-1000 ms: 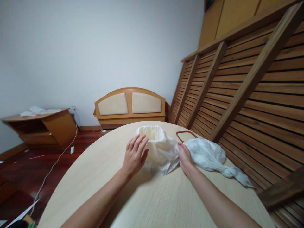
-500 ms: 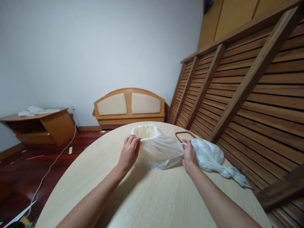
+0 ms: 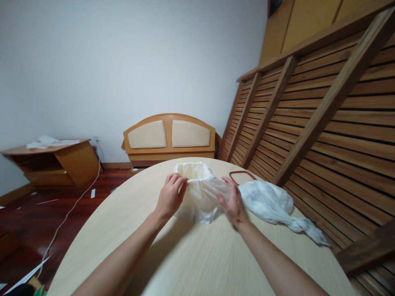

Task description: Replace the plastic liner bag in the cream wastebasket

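Centrally in the head view, a thin, translucent white plastic bag (image 3: 200, 205) stands open-mouthed, softly wrinkled, on the round, pale wood-grain table (image 3: 197, 263). The person's left hand (image 3: 169, 196) pinches its gathered rim between closed fingertips; the right hand (image 3: 234, 204), grasping nothing, spreads its fingers beside the side it stretched outward earlier, now slacker

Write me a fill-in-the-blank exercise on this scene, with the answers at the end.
1. The person's ____ hand pinches the rim of the bag-covered container.
2. The stuffed white plastic bag to the right of the right hand is tied with a ____.
3. The ring with rounded corners on the table is coloured ____.
4. The headboard has ____ cream panels.

Missing words: left; knot; brown; two.
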The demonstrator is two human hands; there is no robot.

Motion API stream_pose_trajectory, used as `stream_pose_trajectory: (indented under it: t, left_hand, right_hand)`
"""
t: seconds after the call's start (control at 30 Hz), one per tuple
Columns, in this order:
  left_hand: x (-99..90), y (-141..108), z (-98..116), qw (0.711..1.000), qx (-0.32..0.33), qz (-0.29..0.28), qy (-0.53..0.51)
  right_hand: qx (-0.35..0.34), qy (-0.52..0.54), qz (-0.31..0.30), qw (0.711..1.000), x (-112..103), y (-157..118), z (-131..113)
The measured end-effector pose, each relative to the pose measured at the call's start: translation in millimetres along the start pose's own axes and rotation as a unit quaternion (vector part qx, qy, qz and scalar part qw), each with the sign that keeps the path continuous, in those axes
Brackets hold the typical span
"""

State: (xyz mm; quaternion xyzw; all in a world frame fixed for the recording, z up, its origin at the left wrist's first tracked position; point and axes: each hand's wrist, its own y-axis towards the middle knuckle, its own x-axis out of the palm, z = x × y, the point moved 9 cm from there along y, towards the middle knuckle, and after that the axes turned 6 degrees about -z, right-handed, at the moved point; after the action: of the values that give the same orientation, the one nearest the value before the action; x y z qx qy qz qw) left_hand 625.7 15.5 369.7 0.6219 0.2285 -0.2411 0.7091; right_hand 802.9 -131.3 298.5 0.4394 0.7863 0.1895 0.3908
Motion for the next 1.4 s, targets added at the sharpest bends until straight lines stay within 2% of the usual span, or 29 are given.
stream_pose_trajectory:
  t: [0.03, 0.13, 0.27, 0.37, 0.5, 0.6, 0.7, 0.9, 0.97, 1.07, 1.23, 1.3, 1.4]
  left_hand:
    - [-0.1, 0, 2, 1.0, 0.004, -0.002, -0.001]
    - [0.6, 1, 7, 1.0, 0.02, -0.014, -0.008]
    - [0.8, 2, 9, 0.999, 0.027, -0.021, -0.016]
    - [-0.1, 2, 10, 0.999, 0.023, -0.022, -0.018]
    - [-1.6, 4, 13, 0.999, 0.024, -0.027, -0.032]
    - [-1.5, 6, 22, 0.996, 0.046, -0.045, -0.056]
    - [-3.1, 9, 35, 0.991, 0.073, -0.069, -0.084]
    - [-12.1, 12, 56, 0.98, 0.096, -0.122, -0.122]
    - [-16.2, 13, 52, 0.979, 0.077, -0.117, -0.151]
    - [-14.5, 13, 33, 0.974, 0.018, -0.103, -0.203]
    - [14.4, 5, -1, 0.942, -0.083, -0.151, -0.287]
    - [22.2, 2, -5, 0.935, -0.097, -0.17, -0.297]
    - [26.0, 0, -5, 0.939, -0.095, -0.192, -0.269]
  right_hand:
    - [-0.009, -0.009, -0.045, 0.999, 12, -2, -4]
    - [0.025, 0.005, -0.137, 0.99, 39, -9, 1]
    - [0.038, 0.038, -0.187, 0.981, 49, -12, 12]
    - [0.008, 0.038, -0.178, 0.983, 43, -10, 10]
    - [-0.083, 0.018, -0.1, 0.991, 22, -4, -10]
    - [-0.116, 0.07, -0.088, 0.987, 10, 8, -23]
    - [-0.055, 0.16, -0.102, 0.98, 2, 32, -26]
    - [0.06, 0.227, -0.132, 0.963, -4, 67, -30]
    - [0.1, 0.234, -0.176, 0.951, 4, 66, -27]
    - [0.128, 0.231, -0.243, 0.933, 16, 60, -23]
    - [0.125, 0.194, -0.242, 0.942, 9, 61, -16]
    - [0.127, 0.191, -0.243, 0.942, 5, 60, -13]
    - [0.124, 0.183, -0.275, 0.936, 5, 56, -16]
